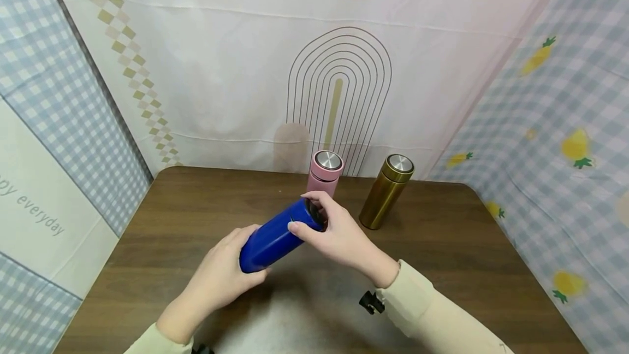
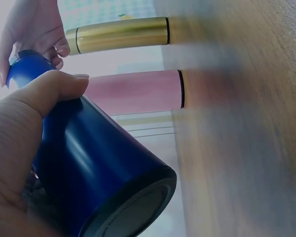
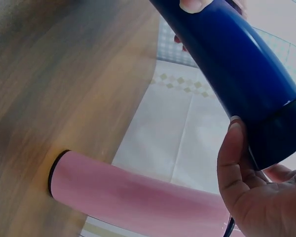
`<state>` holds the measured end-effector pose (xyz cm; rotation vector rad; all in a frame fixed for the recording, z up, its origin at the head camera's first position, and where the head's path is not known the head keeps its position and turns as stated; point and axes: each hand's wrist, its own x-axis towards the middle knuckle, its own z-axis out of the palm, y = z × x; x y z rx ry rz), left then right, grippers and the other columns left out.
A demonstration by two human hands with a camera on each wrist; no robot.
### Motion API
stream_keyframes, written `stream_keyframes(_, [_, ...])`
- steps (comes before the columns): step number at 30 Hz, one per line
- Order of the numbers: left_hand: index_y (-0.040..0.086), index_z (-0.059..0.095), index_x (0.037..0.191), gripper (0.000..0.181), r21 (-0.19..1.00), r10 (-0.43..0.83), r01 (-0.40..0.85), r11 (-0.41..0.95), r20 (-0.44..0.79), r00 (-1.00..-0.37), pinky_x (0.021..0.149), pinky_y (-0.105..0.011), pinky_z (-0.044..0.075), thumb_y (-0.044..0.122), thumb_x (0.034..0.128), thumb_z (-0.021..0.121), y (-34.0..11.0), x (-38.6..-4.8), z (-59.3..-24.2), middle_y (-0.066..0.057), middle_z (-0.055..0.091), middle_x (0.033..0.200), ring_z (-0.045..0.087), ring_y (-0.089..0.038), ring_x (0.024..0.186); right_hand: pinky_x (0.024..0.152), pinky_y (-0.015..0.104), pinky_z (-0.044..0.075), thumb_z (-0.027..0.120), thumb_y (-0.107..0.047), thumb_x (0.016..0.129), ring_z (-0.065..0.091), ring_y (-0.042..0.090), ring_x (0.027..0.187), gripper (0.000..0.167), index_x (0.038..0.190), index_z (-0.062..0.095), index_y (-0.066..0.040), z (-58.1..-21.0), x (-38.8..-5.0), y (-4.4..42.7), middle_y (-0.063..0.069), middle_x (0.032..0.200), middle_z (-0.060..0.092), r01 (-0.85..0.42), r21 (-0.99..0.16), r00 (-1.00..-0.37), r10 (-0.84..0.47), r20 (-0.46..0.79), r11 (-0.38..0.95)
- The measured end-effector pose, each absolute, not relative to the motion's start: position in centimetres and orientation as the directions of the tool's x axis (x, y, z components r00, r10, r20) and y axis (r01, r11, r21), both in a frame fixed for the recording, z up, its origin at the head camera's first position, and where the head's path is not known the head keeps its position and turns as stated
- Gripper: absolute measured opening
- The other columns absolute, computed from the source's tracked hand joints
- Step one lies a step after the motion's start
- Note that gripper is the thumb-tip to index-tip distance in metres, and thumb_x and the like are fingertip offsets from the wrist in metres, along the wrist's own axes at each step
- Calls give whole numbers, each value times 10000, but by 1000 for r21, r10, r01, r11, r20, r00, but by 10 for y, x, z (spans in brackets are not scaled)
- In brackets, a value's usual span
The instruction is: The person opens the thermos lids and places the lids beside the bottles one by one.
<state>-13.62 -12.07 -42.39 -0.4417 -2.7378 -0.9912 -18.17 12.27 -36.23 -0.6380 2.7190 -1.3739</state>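
A blue vacuum flask (image 1: 275, 236) is held at a tilt above the table, its base toward the lower left and its top toward the upper right. My left hand (image 1: 221, 272) grips the body near the base; the dark-rimmed underside shows in the left wrist view. At the other end, my right hand (image 1: 346, 236) holds the lid part, thumb on one side and fingers on the other. In the right wrist view the blue lid (image 3: 278, 133) sits against the body, a thin seam between them.
Behind the right hand stands a pink flask (image 1: 326, 173) with a silver top. A gold flask (image 1: 385, 195) stands to its right. Both are upright on the brown wooden table (image 1: 206, 195). Patterned cloth hangings (image 1: 221, 81) surround the back and sides.
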Motion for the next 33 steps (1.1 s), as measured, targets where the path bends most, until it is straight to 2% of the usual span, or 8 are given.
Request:
stream_keyframes(7, [163,511,1328,768,590,204,323,740,261,-943,811,-452,488,329,667,865,-116,-135,-422,8,598,1121,584,-177,925,804,385,531,677,-585,820,601,131,993,554,1276,485,-336,-361,-180,121,-88,1176,586,-333,-790,-924,-346,164,515])
stream_keyframes(13, [144,492,1339,808,566,175,339,752,324,-930,850,-473,484,348,652,866,-109,-136,-426,-37,596,1172,590,-225,993,773,346,521,712,-542,812,590,129,914,530,1230,516,-282,-359,-177,117,-90,1081,594,-392,-783,-908,-339,246,482])
stream_keyframes(18, [150,493,1345,843,546,142,334,769,363,-921,857,-495,480,410,638,873,-105,-134,-430,-56,601,1193,590,-247,1030,774,341,523,719,-515,818,594,128,908,512,1227,519,-280,-361,-176,117,-84,1065,594,-397,-791,-905,-343,252,466])
stream_keyframes(28, [152,555,1278,754,611,143,339,715,347,-927,830,-410,501,366,628,871,-108,-131,-436,25,623,1163,608,-149,952,794,351,508,724,-463,838,596,139,915,475,1232,522,-292,-362,-175,116,-64,1069,596,-369,-822,-906,-365,214,434])
stream_keyframes(33, [195,568,1259,726,644,154,354,678,346,-926,809,-379,504,346,622,883,-109,-130,-437,83,624,1116,597,-89,915,811,378,491,735,-322,860,589,170,916,434,1229,543,-198,-349,-166,112,-17,1054,602,-372,-826,-903,-371,217,423])
